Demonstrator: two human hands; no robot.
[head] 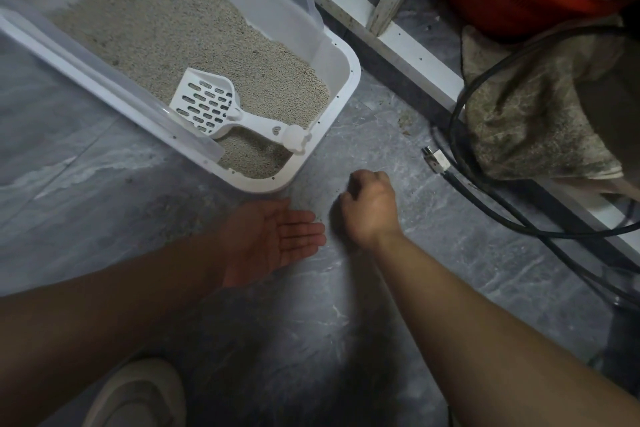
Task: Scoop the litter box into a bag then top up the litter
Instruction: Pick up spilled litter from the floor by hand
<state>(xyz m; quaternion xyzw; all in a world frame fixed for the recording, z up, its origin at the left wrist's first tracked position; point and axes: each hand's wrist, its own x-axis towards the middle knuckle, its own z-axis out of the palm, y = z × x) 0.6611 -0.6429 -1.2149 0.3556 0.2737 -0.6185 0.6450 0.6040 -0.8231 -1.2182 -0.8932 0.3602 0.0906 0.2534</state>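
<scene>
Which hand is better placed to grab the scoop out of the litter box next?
Probably the right hand: it is nearer the scoop handle, which points toward it at the litter box corner. The left hand lies flat, palm up, farther back.

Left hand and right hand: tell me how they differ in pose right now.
The left hand lies palm up with fingers straight and together; the right hand is turned knuckles up with fingers curled under. The left hand plainly holds nothing; whether the right hand pinches anything cannot be seen. Both are low over the grey floor, just in front of the litter box, and neither touches the scoop.
</scene>
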